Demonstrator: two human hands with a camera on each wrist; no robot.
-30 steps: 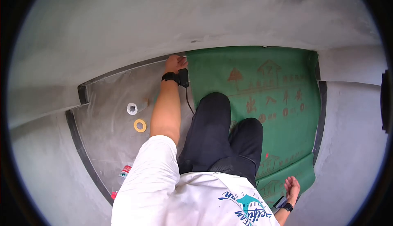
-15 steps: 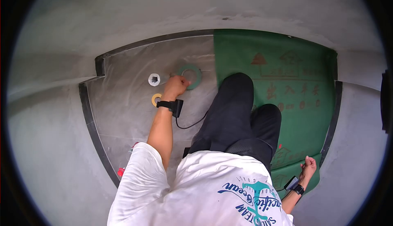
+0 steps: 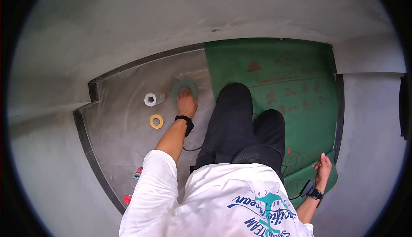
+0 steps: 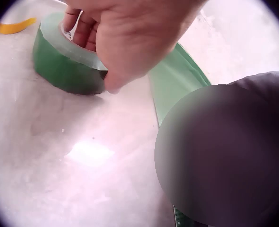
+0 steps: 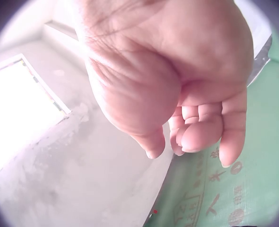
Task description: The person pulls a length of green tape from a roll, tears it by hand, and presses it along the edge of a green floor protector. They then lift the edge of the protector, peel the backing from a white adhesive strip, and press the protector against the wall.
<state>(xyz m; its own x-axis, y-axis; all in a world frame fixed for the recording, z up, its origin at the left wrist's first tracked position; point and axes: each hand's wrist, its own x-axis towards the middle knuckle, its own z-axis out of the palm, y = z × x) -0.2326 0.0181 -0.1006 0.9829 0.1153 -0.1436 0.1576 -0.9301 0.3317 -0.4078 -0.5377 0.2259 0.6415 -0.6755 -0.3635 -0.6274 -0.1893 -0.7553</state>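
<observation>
A wide roll of green tape (image 3: 176, 89) lies on the grey floor, left of the green sheet's edge. My left hand (image 3: 187, 105) grips its near side. In the left wrist view, the fingers of my left hand (image 4: 139, 35) reach into the core of the tape roll (image 4: 59, 66), and the thumb presses its outer face. My right hand (image 3: 324, 168) hangs by my right side over the green sheet (image 3: 274, 61). Seen in the right wrist view, my right hand (image 5: 177, 71) has loosely curled fingers and holds nothing.
Left of the green tape lie a white-ended roll (image 3: 146, 97) and a yellow tape roll (image 3: 151, 122). A bottle with a red label (image 3: 138, 171) is beside my left sleeve. My knees (image 3: 234, 104) are over the sheet's left part. Grey walls (image 3: 214, 5) enclose the floor.
My left hand has come back from the sheet's far left corner to the green tape roll and now grips it. The right hand stays at my side, and the head view has shifted.
</observation>
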